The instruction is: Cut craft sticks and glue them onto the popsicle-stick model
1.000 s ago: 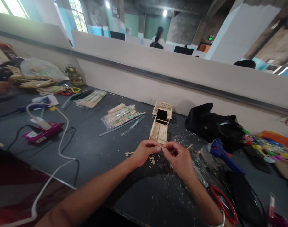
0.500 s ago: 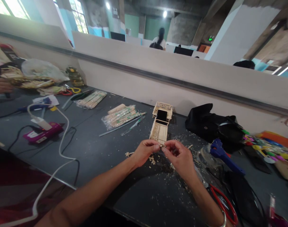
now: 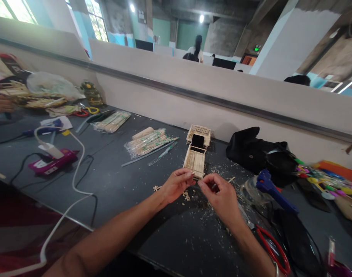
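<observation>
My left hand point(image 3: 178, 185) is closed in a pinch at the near end of a small slatted model point(image 3: 195, 161) made of thin wooden sticks; a tiny pale piece shows at the fingertips, too small to name. My right hand point(image 3: 219, 189) is pinched just right of it, and whatever is between its fingers cannot be made out. Behind the slatted part stands a lattice-backed stick piece point(image 3: 199, 130) with a black phone-like slab point(image 3: 197, 142) leaning on it. Small wood bits point(image 3: 186, 195) lie under my hands, and a flower-shaped piece point(image 3: 156, 188) is left of them.
Bagged wooden sticks point(image 3: 148, 143) and a purple power strip point(image 3: 53, 163) with a white cable lie left. At right are a black bag point(image 3: 256, 150), a blue glue gun point(image 3: 275, 190) and red-handled scissors point(image 3: 274, 246). Another person's hand point(image 3: 1, 104) is at far left.
My fingertips have moved slightly apart, the right hand shifting a little down and away from the left. More of the model's near end shows between them.
</observation>
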Demonstrator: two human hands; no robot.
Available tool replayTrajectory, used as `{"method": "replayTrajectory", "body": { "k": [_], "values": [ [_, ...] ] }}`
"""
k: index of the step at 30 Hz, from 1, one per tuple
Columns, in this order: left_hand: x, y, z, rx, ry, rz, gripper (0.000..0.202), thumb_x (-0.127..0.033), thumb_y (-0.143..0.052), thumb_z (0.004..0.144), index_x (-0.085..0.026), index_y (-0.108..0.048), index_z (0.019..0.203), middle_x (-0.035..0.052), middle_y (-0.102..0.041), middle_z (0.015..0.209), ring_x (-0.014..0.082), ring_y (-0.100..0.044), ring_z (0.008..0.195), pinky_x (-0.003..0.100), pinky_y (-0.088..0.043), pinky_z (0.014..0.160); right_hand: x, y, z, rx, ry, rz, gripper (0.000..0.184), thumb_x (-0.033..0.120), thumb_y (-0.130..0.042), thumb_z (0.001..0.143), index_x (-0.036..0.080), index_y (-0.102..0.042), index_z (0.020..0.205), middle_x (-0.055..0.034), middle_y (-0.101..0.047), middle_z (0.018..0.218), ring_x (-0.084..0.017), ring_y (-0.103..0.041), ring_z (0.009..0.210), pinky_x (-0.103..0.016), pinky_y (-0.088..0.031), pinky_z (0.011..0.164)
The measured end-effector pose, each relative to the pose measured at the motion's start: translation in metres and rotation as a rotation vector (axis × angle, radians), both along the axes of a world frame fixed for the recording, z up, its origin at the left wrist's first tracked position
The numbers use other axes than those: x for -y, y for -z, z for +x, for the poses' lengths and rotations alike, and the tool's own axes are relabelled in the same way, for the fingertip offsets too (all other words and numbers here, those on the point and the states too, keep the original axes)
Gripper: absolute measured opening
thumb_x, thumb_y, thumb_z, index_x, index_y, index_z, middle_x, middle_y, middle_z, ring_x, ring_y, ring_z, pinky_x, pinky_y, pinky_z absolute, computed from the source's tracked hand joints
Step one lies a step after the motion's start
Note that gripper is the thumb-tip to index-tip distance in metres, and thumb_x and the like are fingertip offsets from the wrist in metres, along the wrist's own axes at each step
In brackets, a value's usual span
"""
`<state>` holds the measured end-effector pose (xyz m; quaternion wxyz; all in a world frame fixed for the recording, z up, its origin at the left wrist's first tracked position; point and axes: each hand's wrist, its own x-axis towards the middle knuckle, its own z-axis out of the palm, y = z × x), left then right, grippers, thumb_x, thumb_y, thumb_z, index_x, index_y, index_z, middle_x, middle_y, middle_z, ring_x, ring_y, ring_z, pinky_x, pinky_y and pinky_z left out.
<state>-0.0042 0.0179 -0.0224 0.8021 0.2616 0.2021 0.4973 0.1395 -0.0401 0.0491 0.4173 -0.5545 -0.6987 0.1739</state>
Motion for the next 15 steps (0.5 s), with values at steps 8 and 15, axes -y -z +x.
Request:
{"method": "replayTrajectory", "body": {
  "k": [8,15],
  "values": [
    [0.0,0.0,0.0,0.007,0.032,0.01,0.031,-0.031,-0.093,0.053,-0.014,-0.071,0.065,-0.0027,-0.061,0.056,0.0078,-0.054,0.055,0.027,-0.05,0.07,0.003,0.006,-0.002,0.033,0.009,0.039,0.013,0.031,-0.058,0.084,0.023,-0.063,0.075,0.0012,-0.065,0.066,-0.012,-0.055,0.054,-0.023,-0.046,0.054],
    [0.003,0.0,0.0,-0.015,0.064,0.019,0.03,-0.029,-0.094,0.05,-0.015,-0.074,0.067,0.002,-0.072,0.069,0.0131,-0.065,0.068,0.028,-0.049,0.077,-0.002,0.015,-0.004,0.027,-0.01,0.049,0.014,0.029,-0.057,0.084,0.022,-0.068,0.087,-0.0002,-0.066,0.07,-0.014,-0.057,0.057,-0.025,-0.048,0.058]
  ]
}}
